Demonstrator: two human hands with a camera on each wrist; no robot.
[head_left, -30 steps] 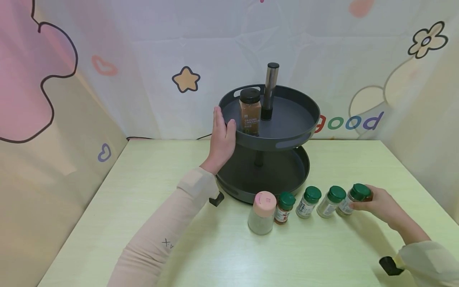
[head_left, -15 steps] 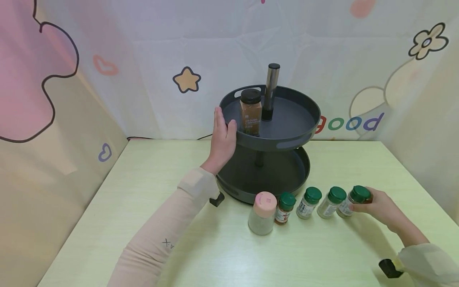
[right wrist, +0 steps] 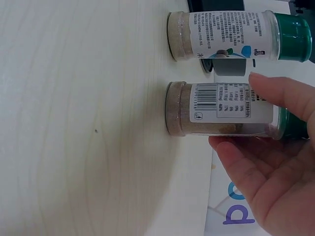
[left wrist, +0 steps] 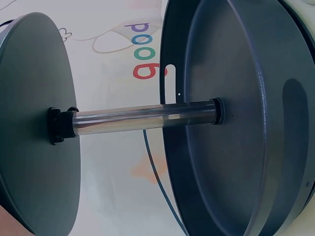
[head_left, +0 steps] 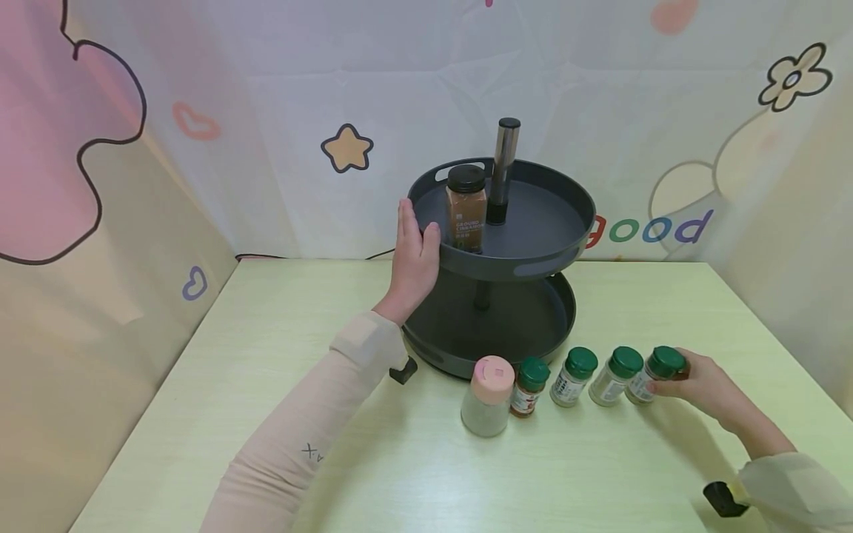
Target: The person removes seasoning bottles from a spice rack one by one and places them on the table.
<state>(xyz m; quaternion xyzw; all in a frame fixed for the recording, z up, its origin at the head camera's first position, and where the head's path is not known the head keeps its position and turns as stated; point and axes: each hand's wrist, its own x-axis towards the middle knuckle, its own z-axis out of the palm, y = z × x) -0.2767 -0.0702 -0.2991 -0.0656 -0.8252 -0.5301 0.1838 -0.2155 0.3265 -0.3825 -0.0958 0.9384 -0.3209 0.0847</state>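
My left hand rests with straight fingers against the left rim of the upper tier of a dark grey two-tier round rack. On that tier stands a ground cinnamon jar with a black lid. At the right, my right hand holds the rightmost green-capped spice jar between thumb and fingers. In the right wrist view this labelled spice jar has brownish powder in it, and its base is at the table. Beside it stands another green-capped spice jar.
Two more green-capped jars, a white-labelled jar and a reddish jar, stand in the row. At its left end is a pink-capped glass jar. The rack's lower tier lies behind them. A printed cloth hangs behind the table.
My right hand and the jar's green cap have shifted very slightly left, the jar still in its grip. My left hand stays on the rack's rim.
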